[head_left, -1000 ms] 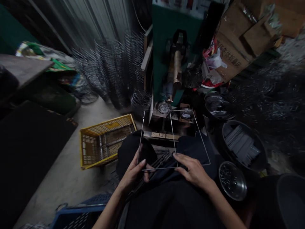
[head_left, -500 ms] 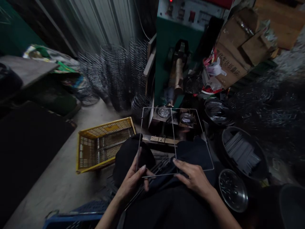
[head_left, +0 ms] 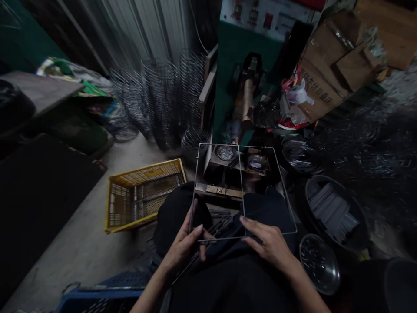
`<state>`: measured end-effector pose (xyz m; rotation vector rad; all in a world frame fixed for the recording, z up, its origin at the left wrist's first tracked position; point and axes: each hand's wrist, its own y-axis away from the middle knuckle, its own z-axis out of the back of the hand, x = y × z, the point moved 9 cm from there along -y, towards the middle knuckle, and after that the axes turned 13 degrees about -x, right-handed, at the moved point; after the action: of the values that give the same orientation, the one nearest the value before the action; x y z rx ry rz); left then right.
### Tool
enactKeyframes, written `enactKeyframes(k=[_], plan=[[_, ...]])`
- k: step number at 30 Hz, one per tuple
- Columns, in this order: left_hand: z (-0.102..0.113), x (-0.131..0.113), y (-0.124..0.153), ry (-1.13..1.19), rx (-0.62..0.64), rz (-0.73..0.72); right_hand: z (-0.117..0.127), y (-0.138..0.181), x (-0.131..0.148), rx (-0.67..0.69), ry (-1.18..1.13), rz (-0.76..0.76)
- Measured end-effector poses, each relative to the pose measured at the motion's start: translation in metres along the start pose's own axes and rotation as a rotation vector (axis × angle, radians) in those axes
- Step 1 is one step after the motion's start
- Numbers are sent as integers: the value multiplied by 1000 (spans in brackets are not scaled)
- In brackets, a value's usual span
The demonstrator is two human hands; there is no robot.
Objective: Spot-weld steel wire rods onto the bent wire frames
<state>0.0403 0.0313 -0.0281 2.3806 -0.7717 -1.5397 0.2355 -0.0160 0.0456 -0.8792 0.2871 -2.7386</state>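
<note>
Between my hands is a thin rectangular wire frame point(head_left: 242, 180) with one wire across its middle, held up over my lap. My left hand point(head_left: 187, 239) is closed on its near left corner. My right hand point(head_left: 269, 241) pinches the near side where the middle wire meets it. Beyond the frame, a dish of small metal pieces point(head_left: 226, 152) and a second dark dish point(head_left: 257, 162) sit at the foot of a green machine point(head_left: 224, 87). Loose metal rods point(head_left: 220, 221) lie below the frame, between my legs.
A yellow crate point(head_left: 112, 204) holding some rods stands at left, a blue crate point(head_left: 97, 295) at lower left. Right of me are a tub of flat strips point(head_left: 335, 213) and a metal bowl point(head_left: 319, 265). Stacked wire rings point(head_left: 159, 100) and a cardboard box point(head_left: 319, 82) stand farther back.
The wire frame and both hands have shifted slightly to the right in view, and the background has shifted a little too. Both hands keep the same hold.
</note>
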Motion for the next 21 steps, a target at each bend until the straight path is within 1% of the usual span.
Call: enactKeyframes(k=[4,7,12,15,18,21], plan=[[-1,0,-3,10,20,-3,0,-2,-2,8,-1,-17],[-1,-2,-3,0,8,-14,0,-4,-4,19,-21,-33],[-4,2,2,34,4,41,0,-2,-6,31,-34,-69],[-4,2,-1,46,-3,22,-4,-1,-11,25,-18,-75],[-4,-7,-22,33,6,-47,-8,-15,-27,-19,9,-82],[-9,-33,-65,17,54,-170,-6,-55,-55,-103,77,-75]])
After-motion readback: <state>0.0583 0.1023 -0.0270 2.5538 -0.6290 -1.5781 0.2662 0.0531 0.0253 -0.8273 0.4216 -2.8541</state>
